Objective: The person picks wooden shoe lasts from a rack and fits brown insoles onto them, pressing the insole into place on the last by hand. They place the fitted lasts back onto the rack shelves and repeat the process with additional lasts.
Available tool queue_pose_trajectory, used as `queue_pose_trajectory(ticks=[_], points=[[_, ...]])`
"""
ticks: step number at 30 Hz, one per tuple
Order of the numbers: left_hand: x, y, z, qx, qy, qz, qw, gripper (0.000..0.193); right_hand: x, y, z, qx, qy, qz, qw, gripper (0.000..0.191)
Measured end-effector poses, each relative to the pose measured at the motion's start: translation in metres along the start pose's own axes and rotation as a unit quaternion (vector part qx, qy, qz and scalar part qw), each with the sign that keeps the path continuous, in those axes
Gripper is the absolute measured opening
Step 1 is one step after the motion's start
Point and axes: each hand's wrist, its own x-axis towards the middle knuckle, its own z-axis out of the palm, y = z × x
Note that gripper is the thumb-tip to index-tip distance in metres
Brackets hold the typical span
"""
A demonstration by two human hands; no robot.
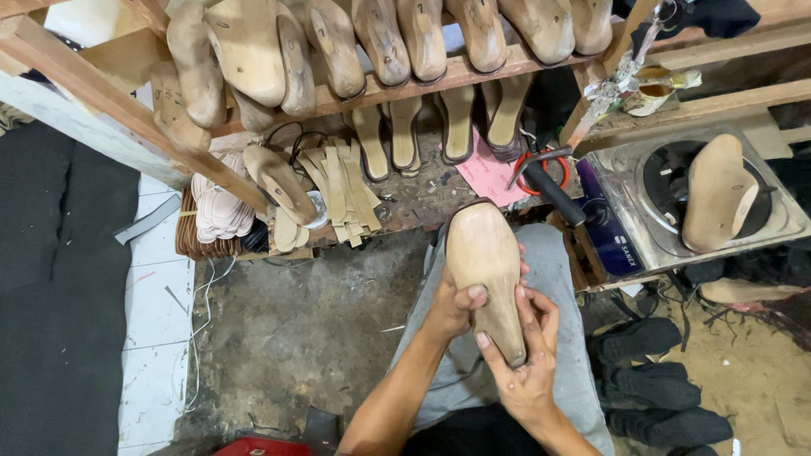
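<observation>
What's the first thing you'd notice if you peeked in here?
Two hands, the left hand and the right hand, hold a pale wooden shoe form over the person's lap, in the middle. Above, a wooden shelf carries a row of similar forms. At right, another form rests on a metal stove.

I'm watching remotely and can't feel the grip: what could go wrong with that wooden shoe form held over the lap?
1. The wooden shoe last is held only at its narrow lower end by the left hand and right hand; its broad upper end is unsupported and could tip out.
2. If it drops, it may hit the stove beside the knee or the dark shoes on the floor.
</observation>
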Motion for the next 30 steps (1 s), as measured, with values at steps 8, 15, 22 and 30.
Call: queue_pose_trajectory(ticks=[8, 15, 22, 30], points=[[0.058, -0.013, -0.045, -0.291, 0.083, -0.107, 0.947, 0.082, 0.04, 0.034, -0.031, 0.452, -0.056, 0.175, 0.873, 0.074], [0.098, -0.007, -0.061, -0.327, 0.076, -0.071, 0.939, 0.072, 0.036, 0.042, -0.019, 0.315, -0.111, 0.15, 0.93, 0.074], [0.096, -0.005, -0.059, -0.318, 0.079, -0.069, 0.942, 0.071, 0.036, 0.048, -0.012, 0.257, -0.074, 0.146, 0.952, 0.063], [0.091, -0.003, -0.056, -0.301, 0.076, -0.062, 0.948, 0.073, 0.032, 0.049, -0.009, 0.242, -0.071, 0.136, 0.958, 0.062]])
